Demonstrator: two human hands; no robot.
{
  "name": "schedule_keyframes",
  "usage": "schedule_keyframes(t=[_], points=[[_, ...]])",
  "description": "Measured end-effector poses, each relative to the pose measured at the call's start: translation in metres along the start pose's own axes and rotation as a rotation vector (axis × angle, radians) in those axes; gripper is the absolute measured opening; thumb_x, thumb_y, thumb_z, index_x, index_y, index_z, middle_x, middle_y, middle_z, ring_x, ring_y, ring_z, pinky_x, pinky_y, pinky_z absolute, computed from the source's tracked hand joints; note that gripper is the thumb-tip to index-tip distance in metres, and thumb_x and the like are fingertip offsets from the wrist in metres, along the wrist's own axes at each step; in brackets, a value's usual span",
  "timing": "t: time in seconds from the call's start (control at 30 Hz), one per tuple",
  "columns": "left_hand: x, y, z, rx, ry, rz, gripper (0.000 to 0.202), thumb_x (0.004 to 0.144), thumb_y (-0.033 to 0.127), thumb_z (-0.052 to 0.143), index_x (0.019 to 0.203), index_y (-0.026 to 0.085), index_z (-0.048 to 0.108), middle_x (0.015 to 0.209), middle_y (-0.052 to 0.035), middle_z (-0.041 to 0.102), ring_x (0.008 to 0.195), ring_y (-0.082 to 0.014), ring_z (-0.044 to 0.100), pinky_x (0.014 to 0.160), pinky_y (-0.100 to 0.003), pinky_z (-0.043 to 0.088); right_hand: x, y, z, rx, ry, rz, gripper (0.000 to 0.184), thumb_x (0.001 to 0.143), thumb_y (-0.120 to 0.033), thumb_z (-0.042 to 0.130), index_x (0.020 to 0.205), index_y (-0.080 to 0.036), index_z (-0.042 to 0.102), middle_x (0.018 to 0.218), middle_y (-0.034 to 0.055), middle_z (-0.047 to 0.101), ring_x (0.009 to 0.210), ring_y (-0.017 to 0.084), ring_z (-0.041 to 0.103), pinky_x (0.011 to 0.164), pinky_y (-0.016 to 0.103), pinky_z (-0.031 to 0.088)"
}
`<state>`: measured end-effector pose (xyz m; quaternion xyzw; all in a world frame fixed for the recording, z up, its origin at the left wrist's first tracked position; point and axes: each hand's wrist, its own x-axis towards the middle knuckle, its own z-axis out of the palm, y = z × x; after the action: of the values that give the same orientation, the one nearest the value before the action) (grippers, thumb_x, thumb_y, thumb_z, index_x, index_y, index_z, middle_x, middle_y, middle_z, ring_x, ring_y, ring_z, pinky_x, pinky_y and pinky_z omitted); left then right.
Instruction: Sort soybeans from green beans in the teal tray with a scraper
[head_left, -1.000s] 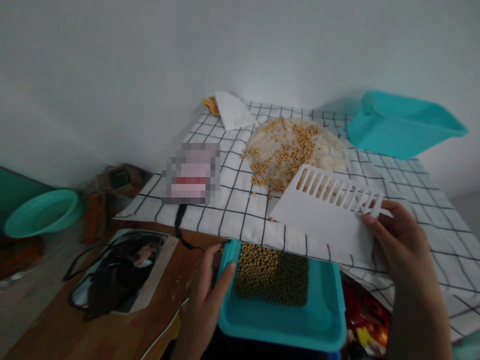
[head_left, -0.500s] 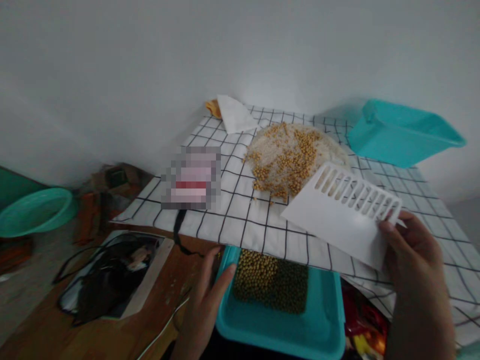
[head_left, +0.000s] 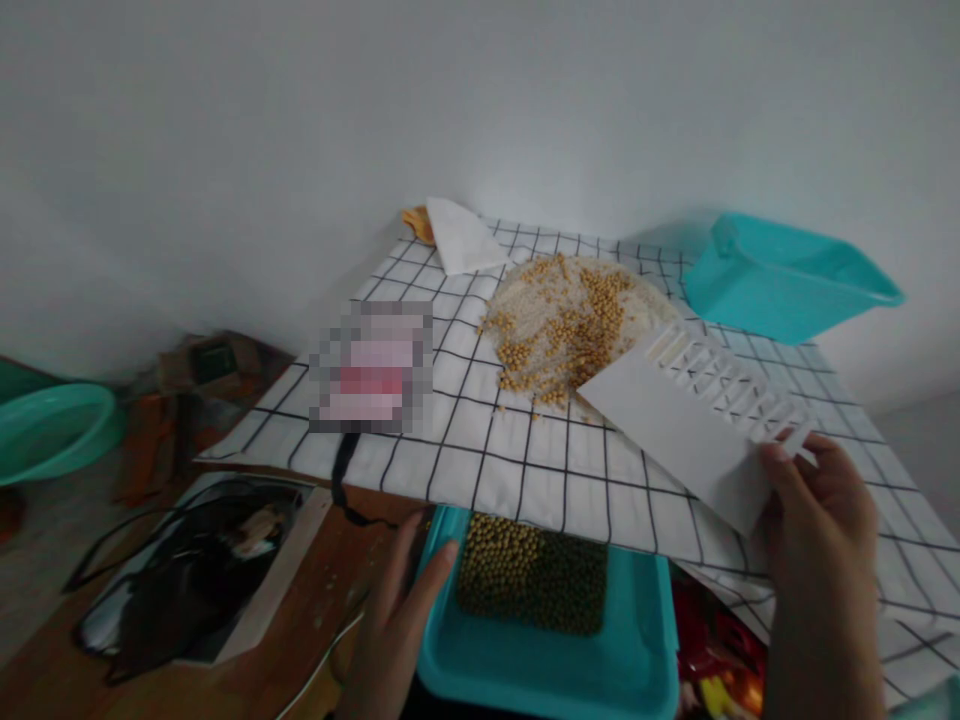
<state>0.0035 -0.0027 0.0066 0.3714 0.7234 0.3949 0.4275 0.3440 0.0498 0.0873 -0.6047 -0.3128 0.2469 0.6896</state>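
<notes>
In the lower middle, a teal plastic tray (head_left: 551,672) sits partly under the tablecloth's front edge. Soybeans (head_left: 501,560) fill its back part, looking darker to the right in shadow. My left hand (head_left: 394,605) is closed on the tray's left rim, thumb over the edge and fingers outside. At the right, my right hand (head_left: 821,515) pinches the end of a flat white slotted scraper (head_left: 675,430). Its pointed far corner lies by a round pale, grainy spread (head_left: 634,290) topped with scattered soybeans (head_left: 592,330); whether it touches them, I cannot tell.
A checked white tablecloth (head_left: 465,400) covers the table. On it are a teal bin (head_left: 780,285), a white sheet (head_left: 461,238) and a blurred-out pinkish item (head_left: 375,370) with a black strap. A green basin (head_left: 56,430) and a box with black straps (head_left: 195,570) lie left.
The view has shifted slightly. The scraper's slotted side tilts down more to the right, its tip still beside the soybean spread. My left hand stays at the tray's rim.
</notes>
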Motion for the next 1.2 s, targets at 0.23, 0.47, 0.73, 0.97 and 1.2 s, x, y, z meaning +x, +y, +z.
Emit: schedule_keyframes(t=[0.23, 0.47, 0.73, 0.97, 1.2], points=[[-0.002, -0.004, 0.003, 0.012, 0.015, -0.002, 0.051, 0.083, 0.055, 0.065, 0.128, 0.029, 0.063, 0.144, -0.0063, 0.064, 0.142, -0.0321, 0.049, 0.119, -0.047, 0.039, -0.001, 0.0, -0.001, -0.035, -0.057, -0.024, 0.032, 0.075, -0.037, 0.084, 0.096, -0.022, 0.064, 0.078, -0.0017, 0.071, 0.064, 0.016, 0.066, 0.058, 0.025, 0.05], [0.003, -0.004, -0.003, 0.05, 0.047, 0.069, 0.046, 0.081, 0.051, 0.069, 0.123, 0.032, 0.065, 0.145, -0.0045, 0.063, 0.144, -0.032, 0.046, 0.123, -0.048, 0.032, -0.001, 0.0, 0.0, -0.013, -0.092, -0.029, 0.032, 0.076, -0.038, 0.083, 0.095, -0.023, 0.062, 0.077, -0.0017, 0.07, 0.063, 0.017, 0.066, 0.057, 0.026, 0.05], [0.0, 0.007, -0.005, 0.058, -0.052, 0.022, 0.058, 0.081, 0.058, 0.063, 0.129, 0.026, 0.059, 0.139, -0.0113, 0.066, 0.139, -0.0356, 0.052, 0.117, -0.051, 0.039, -0.002, -0.001, 0.001, -0.01, -0.142, -0.019, 0.027, 0.078, -0.035, 0.083, 0.096, -0.024, 0.065, 0.079, -0.0015, 0.071, 0.065, 0.015, 0.065, 0.056, 0.023, 0.049], [-0.004, 0.014, -0.004, 0.053, -0.084, -0.026, 0.065, 0.082, 0.061, 0.061, 0.135, 0.024, 0.052, 0.148, -0.0132, 0.059, 0.143, -0.0336, 0.048, 0.12, -0.047, 0.036, 0.001, 0.002, -0.001, -0.024, -0.126, -0.025, 0.031, 0.077, -0.039, 0.083, 0.097, -0.025, 0.064, 0.078, -0.0015, 0.071, 0.068, 0.017, 0.067, 0.059, 0.025, 0.05], [-0.012, 0.024, 0.006, -0.034, -0.019, 0.016, 0.047, 0.087, 0.054, 0.057, 0.125, 0.027, 0.059, 0.137, -0.0072, 0.068, 0.139, -0.0297, 0.053, 0.116, -0.041, 0.043, 0.003, 0.001, -0.001, -0.072, -0.162, -0.011, 0.032, 0.076, -0.041, 0.083, 0.095, -0.024, 0.065, 0.078, -0.0009, 0.073, 0.066, 0.017, 0.067, 0.059, 0.025, 0.049]])
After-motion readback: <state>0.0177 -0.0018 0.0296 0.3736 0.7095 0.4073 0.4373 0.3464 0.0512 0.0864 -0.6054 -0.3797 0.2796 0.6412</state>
